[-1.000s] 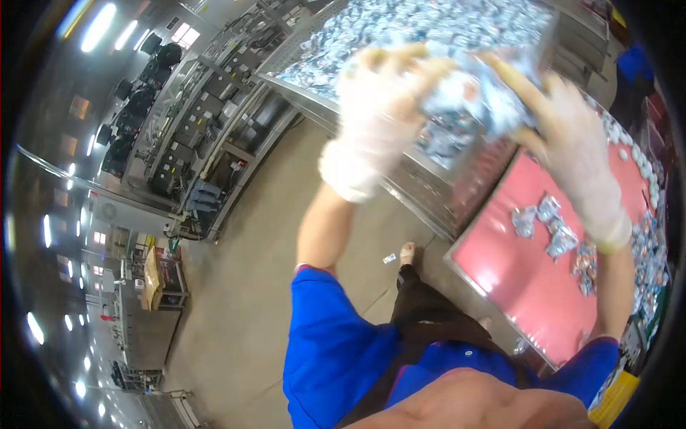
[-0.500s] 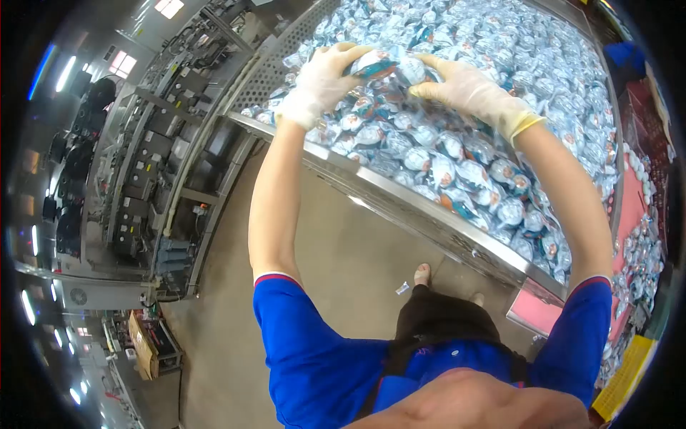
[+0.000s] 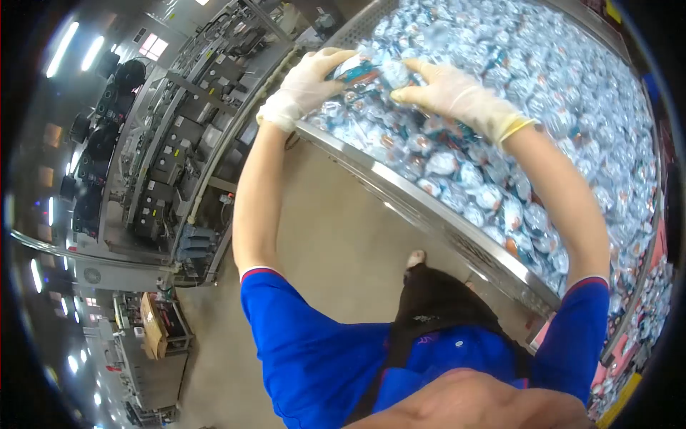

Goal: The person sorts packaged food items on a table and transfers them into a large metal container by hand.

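Note:
Both my hands wear thin whitish gloves and face each other over a big heap of small, shiny wrapped packets (image 3: 511,214). The wrappers are clear and silvery with teal and orange print; what is inside cannot be made out. Between my hands is a bunch of these packets (image 3: 357,74). My left hand (image 3: 304,84) curls round its left side, close to the metal tray's rim (image 3: 400,187). From the other side my right hand (image 3: 457,96) grips it, thumb and fingers bent. The palms and some fingertips are hidden.
The metal tray has a perforated wall (image 3: 357,28) at its far left end. Long machinery (image 3: 164,171) runs along the left side beyond the floor (image 3: 314,257). A brown cardboard piece (image 3: 152,325) leans at lower left. More packets (image 3: 647,307) lie at the right beyond the tray.
The view has turned, so the tray sits further right and the machinery has shifted. My hands, still round the packets, are slightly further left, nearer the tray's front rim.

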{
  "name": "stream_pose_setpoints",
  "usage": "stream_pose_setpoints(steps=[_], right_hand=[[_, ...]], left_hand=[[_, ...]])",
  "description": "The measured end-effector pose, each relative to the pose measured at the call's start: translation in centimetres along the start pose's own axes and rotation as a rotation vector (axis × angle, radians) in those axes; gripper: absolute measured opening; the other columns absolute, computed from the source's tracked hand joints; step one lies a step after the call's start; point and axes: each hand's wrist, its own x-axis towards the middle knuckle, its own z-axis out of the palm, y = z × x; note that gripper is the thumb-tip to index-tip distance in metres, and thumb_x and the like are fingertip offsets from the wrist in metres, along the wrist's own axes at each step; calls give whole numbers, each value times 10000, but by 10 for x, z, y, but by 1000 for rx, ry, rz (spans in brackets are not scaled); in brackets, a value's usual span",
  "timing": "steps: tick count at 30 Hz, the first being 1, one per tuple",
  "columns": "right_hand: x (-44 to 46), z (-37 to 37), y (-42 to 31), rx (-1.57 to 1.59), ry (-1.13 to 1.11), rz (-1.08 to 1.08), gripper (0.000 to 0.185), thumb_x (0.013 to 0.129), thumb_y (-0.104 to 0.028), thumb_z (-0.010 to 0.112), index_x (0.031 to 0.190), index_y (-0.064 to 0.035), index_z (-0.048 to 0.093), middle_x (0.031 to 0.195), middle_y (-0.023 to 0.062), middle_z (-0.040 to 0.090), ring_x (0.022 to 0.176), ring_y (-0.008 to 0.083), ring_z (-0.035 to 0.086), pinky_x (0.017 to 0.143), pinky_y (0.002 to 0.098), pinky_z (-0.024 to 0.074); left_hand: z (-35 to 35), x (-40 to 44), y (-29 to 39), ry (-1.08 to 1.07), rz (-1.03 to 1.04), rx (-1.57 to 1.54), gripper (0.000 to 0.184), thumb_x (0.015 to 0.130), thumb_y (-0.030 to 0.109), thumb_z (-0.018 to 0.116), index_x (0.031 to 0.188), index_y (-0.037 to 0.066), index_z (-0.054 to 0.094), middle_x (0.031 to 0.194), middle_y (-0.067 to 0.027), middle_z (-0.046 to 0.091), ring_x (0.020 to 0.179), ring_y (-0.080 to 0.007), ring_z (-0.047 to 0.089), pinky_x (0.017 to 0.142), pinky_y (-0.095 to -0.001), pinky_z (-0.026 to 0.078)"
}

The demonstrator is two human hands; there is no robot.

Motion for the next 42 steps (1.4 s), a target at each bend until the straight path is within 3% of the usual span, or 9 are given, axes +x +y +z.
stream_pose_setpoints(steps=[5, 10, 15, 19, 25, 29, 34, 36, 42], right_hand=[[77, 67, -9, 306, -83, 124, 858, 847, -603, 648, 1454, -22, 475, 1281, 267, 637, 1192, 388, 614, 1007, 420, 475], [107, 116, 4, -72, -324, 132, 775, 895, -603, 602, 1402, -23, 515, 1283, 257, 637, 1203, 401, 602, 1000, 446, 481], [103, 136, -19, -193, -428, 201, 866, 914, -683, 536, 1450, -9, 451, 1173, 297, 655, 1101, 419, 648, 925, 502, 506], [80, 158, -22, -268, -228, 134, 1009, 883, -730, 534, 1468, 76, 372, 1075, 305, 648, 980, 446, 659, 822, 491, 530], [79, 155, -25, -267, -205, 129, 1022, 870, -688, 597, 1485, 81, 324, 1006, 292, 652, 909, 426, 671, 765, 484, 541], [70, 130, -25, -242, -228, 32, 952, 817, -572, 731, 1457, 41, 383, 1085, 239, 648, 975, 380, 666, 796, 484, 539], [-36, 38, 1, -406, 154, -50, 548, 794, -515, 774, 1000, -15, 689, 943, 173, 717, 906, 348, 715, 745, 451, 574], [-104, -25, 7, -420, 112, 164, 546, 829, -511, 739, 1008, 2, 679, 970, 156, 721, 918, 341, 710, 779, 452, 570], [-421, -139, 83, -261, 614, 526, 706, 890, -499, 672, 1382, -7, 553, 1363, 218, 598, 1251, 342, 579, 1038, 401, 471]], left_hand=[[6, 11, -108, -158, 76, -30, 514, 805, 204, 776, 1305, 179, 660, 1295, -89, 644, 1147, -324, 615, 1004, -397, 495], [41, 8, -147, -334, 381, 374, 484, 791, 282, 749, 1266, 296, 658, 1204, -23, 675, 1105, -308, 637, 936, -444, 521], [93, 4, -197, -542, 382, -29, 558, 763, 161, 759, 1305, 231, 646, 1290, -54, 640, 1203, -339, 556, 1038, -511, 416], [59, 2, -196, -930, 222, -212, 738, 863, 286, 740, 1527, 188, 436, 1581, -175, 363, 1480, -373, 248, 1237, -475, 199], [71, 9, -177, -958, -5, -181, 707, 900, 536, 685, 1480, 174, 503, 1516, -154, 432, 1431, -359, 344, 1163, -446, 340], [73, 1, -189, -795, 252, -196, 753, 802, 359, 782, 1481, 169, 516, 1544, -188, 404, 1449, -362, 340, 1174, -432, 314], [47, 1, -160, -579, -135, -721, 674, 844, 108, 667, 1479, -8, 476, 1503, -165, 464, 1433, -274, 385, 1193, -368, 259], [35, 7, -131, -530, -441, -813, 623, 891, 136, 656, 1475, 1, 484, 1458, -158, 530, 1394, -275, 450, 1175, -373, 314], [35, 62, 55, -288, -117, -810, 567, 949, 205, 640, 1465, 24, 494, 1475, -152, 527, 1411, -285, 444, 1216, -417, 279]])
